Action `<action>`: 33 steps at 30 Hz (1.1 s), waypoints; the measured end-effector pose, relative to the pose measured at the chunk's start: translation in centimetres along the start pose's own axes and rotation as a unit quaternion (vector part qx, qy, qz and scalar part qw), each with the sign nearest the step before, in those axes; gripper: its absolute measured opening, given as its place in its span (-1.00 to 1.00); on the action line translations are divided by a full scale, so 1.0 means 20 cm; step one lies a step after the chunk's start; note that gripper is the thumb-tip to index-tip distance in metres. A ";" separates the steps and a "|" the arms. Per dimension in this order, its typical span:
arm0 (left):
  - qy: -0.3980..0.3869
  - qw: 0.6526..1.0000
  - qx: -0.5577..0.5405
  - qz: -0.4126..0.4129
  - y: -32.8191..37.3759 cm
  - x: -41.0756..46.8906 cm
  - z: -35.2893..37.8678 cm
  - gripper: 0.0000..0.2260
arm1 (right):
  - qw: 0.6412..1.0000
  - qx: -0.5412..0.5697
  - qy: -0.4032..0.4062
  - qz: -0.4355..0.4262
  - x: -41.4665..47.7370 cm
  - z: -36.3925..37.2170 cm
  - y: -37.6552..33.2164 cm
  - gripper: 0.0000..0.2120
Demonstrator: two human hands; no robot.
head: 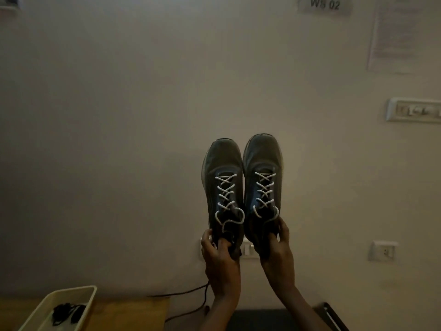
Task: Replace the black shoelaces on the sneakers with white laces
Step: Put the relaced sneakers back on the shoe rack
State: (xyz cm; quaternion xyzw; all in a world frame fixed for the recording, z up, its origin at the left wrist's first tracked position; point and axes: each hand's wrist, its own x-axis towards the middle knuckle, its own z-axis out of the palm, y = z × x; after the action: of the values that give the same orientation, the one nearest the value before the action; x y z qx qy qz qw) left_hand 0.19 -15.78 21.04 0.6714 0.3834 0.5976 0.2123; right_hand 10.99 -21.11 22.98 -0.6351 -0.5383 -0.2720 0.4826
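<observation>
Two dark sneakers are held up side by side in front of the wall, toes pointing up. The left sneaker [223, 177] and the right sneaker [262, 173] both carry white laces [226, 194] crossed through their eyelets, with loose ends hanging at the collars. My left hand [220, 256] grips the heel of the left sneaker. My right hand [278, 252] grips the heel of the right one. Black laces [68, 311] lie bundled in a cream tray [88, 292] at the bottom left.
A wooden table [128, 311] runs along the bottom left, with a dark cable [191, 292] trailing over its far edge. A dark surface [274, 318] lies below my arms. Wall sockets [383, 250] and a switch plate [415, 109] sit on the wall to the right.
</observation>
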 end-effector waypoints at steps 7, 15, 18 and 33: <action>-0.078 0.993 0.083 -0.039 -0.27 -0.31 0.15 -0.75 | 0.992 -0.012 -0.086 0.091 -0.44 0.14 0.26 -0.61; -0.216 0.953 0.165 -0.131 -0.56 -0.71 0.28 -0.80 | 0.935 -0.042 -0.221 0.273 -0.95 0.22 0.46 -0.51; -0.275 0.926 0.197 -0.167 -0.60 -0.79 0.29 -0.84 | 0.904 -0.039 -0.269 0.329 -1.08 0.23 0.52 -0.50; -0.419 0.846 0.256 -0.207 -0.89 -0.82 0.42 -0.65 | 0.788 -0.069 -0.454 0.409 -1.09 0.41 0.76 -0.57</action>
State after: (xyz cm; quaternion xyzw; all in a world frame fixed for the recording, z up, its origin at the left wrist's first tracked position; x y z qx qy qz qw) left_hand 3.77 -16.00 -4.27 0.7936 0.5274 0.0823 0.2921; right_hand 17.96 -22.25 -3.83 -0.8778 -0.3652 0.2342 0.2033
